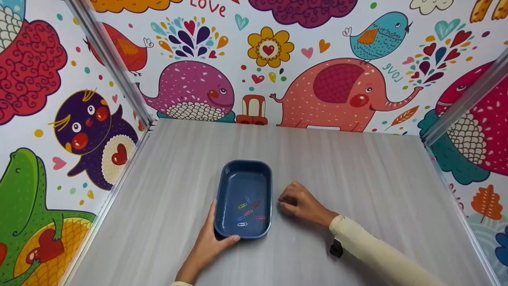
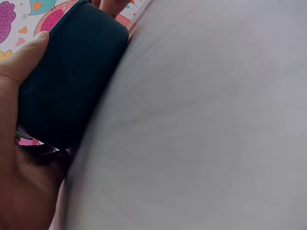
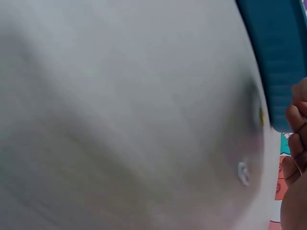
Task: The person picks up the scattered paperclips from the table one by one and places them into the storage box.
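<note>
A dark blue rectangular tray stands on the table, with several coloured paper clips in its near half. My left hand grips the tray's near left corner, thumb along the near end and fingers along the left side. Just right of the tray, my right hand is low over the table with its fingers curled. I cannot tell whether its fingertips hold anything. In the right wrist view, a small white looped piece and a bit of yellow show near the curled fingers.
The light grey wood-grain table runs back to a cartoon-printed wall. Metal corner posts stand at the left and right. A small black device is at the right wrist.
</note>
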Tool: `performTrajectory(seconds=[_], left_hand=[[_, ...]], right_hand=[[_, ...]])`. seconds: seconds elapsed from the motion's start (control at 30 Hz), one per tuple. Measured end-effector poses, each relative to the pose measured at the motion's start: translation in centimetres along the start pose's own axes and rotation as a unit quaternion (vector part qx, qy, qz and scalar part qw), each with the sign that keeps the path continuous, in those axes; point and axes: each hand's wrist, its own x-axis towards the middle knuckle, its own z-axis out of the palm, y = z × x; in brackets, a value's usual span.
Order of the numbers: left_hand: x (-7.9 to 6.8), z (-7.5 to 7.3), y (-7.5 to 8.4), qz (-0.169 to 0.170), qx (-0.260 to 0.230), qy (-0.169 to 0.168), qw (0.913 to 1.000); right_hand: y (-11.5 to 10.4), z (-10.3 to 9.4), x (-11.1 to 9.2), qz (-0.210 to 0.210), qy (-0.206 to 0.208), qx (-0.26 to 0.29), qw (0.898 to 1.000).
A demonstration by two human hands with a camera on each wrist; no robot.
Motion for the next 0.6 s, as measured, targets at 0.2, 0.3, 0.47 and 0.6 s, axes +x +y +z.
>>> performTrajectory(seconds=[0.2,0.3,0.47,0.6], left_hand=[[0.0,0.1,0.1,0.004,0.000,-0.001,1.0000],[0.0,0.1,0.0,0.003,0.001,-0.001,1.0000],[0.0,0.1,0.0,0.000,0.002,0.000,1.0000],[0.0,0.0,0.0,0.000,0.002,0.000,1.0000]], right_hand=[[0.5,0.5,-0.8,0.000,0.018,-0.009,1.000],[0.7,0.7,-1.1,0.003,0.025,-0.007,1.000],[0.9,0.7,-1.4,-0.005,0.041,-0.008,0.999],[1.1,0.7,-1.3,-0.003,0.056,-0.024,0.998]])
